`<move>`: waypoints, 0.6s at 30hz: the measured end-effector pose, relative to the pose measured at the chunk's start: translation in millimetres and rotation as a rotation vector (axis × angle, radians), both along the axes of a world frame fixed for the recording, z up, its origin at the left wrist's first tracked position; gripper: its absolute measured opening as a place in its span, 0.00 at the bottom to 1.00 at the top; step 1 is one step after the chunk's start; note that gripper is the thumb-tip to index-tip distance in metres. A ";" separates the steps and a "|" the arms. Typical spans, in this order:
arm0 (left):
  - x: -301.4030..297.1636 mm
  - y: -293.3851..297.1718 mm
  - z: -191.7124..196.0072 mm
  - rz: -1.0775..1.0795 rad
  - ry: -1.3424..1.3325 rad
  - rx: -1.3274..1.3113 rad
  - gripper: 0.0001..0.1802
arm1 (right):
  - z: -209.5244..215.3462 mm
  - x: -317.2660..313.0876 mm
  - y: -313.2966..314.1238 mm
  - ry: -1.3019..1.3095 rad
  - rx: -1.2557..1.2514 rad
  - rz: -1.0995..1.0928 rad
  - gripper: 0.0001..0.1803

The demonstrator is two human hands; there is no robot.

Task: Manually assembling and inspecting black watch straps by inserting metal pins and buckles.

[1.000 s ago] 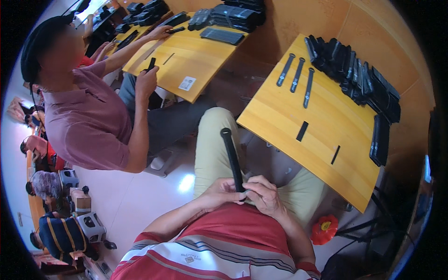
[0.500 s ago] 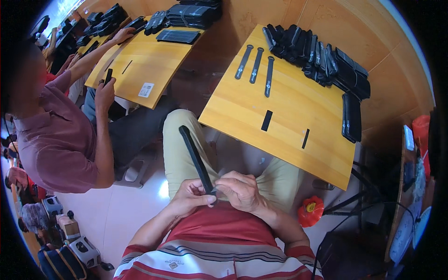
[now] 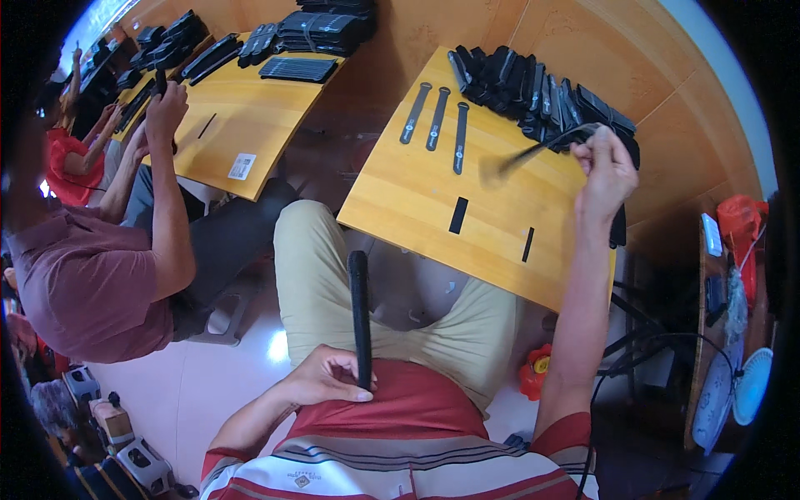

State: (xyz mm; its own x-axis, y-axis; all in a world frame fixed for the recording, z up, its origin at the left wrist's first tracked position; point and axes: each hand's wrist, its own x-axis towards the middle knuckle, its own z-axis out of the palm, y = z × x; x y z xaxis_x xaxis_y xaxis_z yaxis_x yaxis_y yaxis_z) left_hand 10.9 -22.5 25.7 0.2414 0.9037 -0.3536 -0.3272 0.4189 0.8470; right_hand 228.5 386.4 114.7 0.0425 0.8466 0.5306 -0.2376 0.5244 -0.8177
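My left hand (image 3: 332,375) is closed on the lower end of a long black strap (image 3: 360,308), which stands upright in front of my lap. Its rounded top end points toward the table. My right hand (image 3: 607,171) is raised over the right side of the table, with its fingers pinching a thin dark strap (image 3: 546,146). That strap sweeps off to the left, and its far end is smeared by motion. Beyond lie three grey straps (image 3: 438,118), side by side, each with a slotted end. Near them is a pile of black straps (image 3: 533,92).
Two dark rectangles, a wider one (image 3: 458,215) and a narrow one (image 3: 528,244), mark the wooden table (image 3: 400,196). A co-worker (image 3: 108,275) sits at a second table (image 3: 208,154) on the left. A red flower-shaped object (image 3: 535,372) is low on the right.
My right hand has left the left hand and risen to the right over the table, now with a thin strap swinging from it. The black strap in my left hand has turned more upright.
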 end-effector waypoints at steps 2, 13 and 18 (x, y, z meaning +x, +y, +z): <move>-4.9 -2.8 -2.8 0.075 0.029 -0.013 0.09 | 10.9 13.3 2.6 -0.080 0.047 -0.046 0.12; -5.4 7.0 -20.3 0.152 -0.035 -0.083 0.12 | -13.4 18.8 -17.8 -0.483 0.094 -0.133 0.11; -4.4 8.5 -24.5 0.192 -0.067 -0.111 0.13 | -24.6 15.3 -20.2 -0.410 0.011 -0.212 0.11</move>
